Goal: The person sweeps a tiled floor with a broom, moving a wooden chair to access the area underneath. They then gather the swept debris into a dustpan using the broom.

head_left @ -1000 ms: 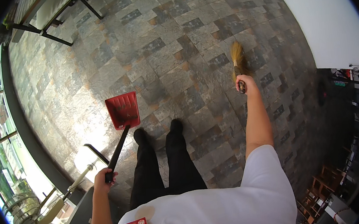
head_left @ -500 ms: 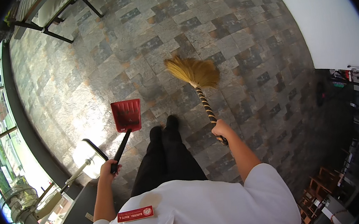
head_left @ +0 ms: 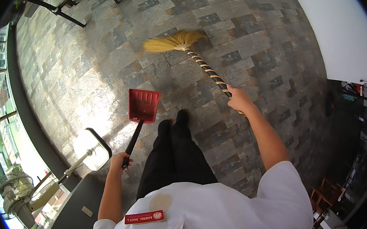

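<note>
My right hand (head_left: 238, 98) is wrapped round the striped black-and-tan handle of a soft broom (head_left: 208, 69). Its yellow straw bristles fan out over the floor ahead of me, pointing to the left. In my left hand (head_left: 120, 161) is the black handle of a red dustpan (head_left: 145, 104). The pan hangs ahead of my left foot, its wide mouth facing away from me, with ridges showing inside. A gap of floor lies between the pan and the bristles. Whether the pan touches the floor I cannot tell.
Grey patterned tiles (head_left: 114, 50) cover the floor. On the left stand a fan (head_left: 15, 192) with a white square base (head_left: 92, 149), a dark low wall (head_left: 71, 220) and windows. A dark-framed bench (head_left: 65, 15) is at the far left. A white panel (head_left: 339, 22) borders the right.
My right arm has reached forward, and the broom's bristles have swung farther ahead and to the left. The dustpan has moved slightly right and forward, tilting with my left hand.
</note>
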